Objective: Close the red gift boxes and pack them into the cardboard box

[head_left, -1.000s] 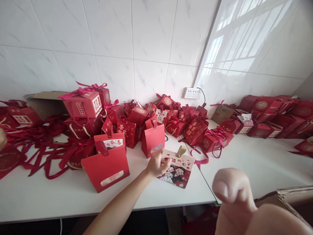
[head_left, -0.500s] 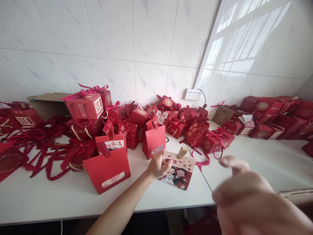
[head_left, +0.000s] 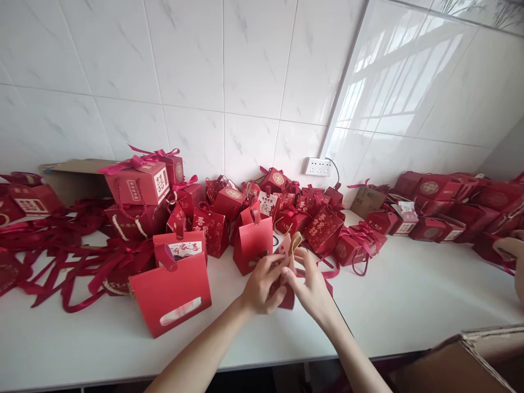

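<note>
A small gift box [head_left: 288, 300] with a gold ribbon loop on top stands turned edge-on near the table's front, mostly hidden by fingers. My left hand [head_left: 264, 284] grips it from the left side, fingers curled. From the right, my right hand [head_left: 310, 281] closes on its upper part, thumb in front, just below the loop. Left of my hands stands a plain red gift box [head_left: 254, 240] with a strap on top. A larger red gift box [head_left: 172, 289] with an oval window sits nearer the front left.
Red boxes with ribbons crowd the wall side, including a stacked box [head_left: 137, 183]. Loose ribbons [head_left: 61, 256] spread at left. A power strip [head_left: 317, 167] hangs on the wall. Another person's hand [head_left: 510, 254] is at the right edge, above an open cardboard carton [head_left: 462, 360].
My left hand's box has turned from showing its printed front to edge-on. My right hand has come in from the right foreground onto it. Another person's hand has appeared at the right edge.
</note>
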The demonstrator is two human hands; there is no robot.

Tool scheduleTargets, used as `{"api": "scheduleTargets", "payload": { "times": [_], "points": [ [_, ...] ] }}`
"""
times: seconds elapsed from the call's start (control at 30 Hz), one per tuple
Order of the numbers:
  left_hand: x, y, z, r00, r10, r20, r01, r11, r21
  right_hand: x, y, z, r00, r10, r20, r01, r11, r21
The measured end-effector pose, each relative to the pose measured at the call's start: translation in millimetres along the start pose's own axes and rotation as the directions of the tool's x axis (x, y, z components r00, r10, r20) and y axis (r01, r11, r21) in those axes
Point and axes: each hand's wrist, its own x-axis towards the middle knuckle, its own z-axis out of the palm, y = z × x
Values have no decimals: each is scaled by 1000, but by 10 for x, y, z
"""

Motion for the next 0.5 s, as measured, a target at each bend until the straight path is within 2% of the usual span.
{"api": "scheduleTargets", "payload": {
  "times": [0.1,0.23,0.3,0.4,0.43,0.5],
  "points": [
    [5,1,-11,995,98,-5,-97,993,71,114,-18,2,999,36,40,-38,998,46],
    [18,-15,-23,989,112,-93,-92,977,193,375,51,-70,983,49,176,-71,990,124],
    [34,-32,-44,974,91,-209,-34,964,262,506,85,-79,961,25,277,-84,976,202],
    [81,-65,-95,915,-9,-404,139,945,295,632,122,-15,931,-12,364,-115,938,326],
    [101,-75,-113,898,-68,-435,197,945,260,645,138,24,934,-25,355,-113,925,363],
    [136,-91,-138,885,-201,-419,285,947,147,630,184,115,949,-45,311,-94,905,416]
  ]
}}
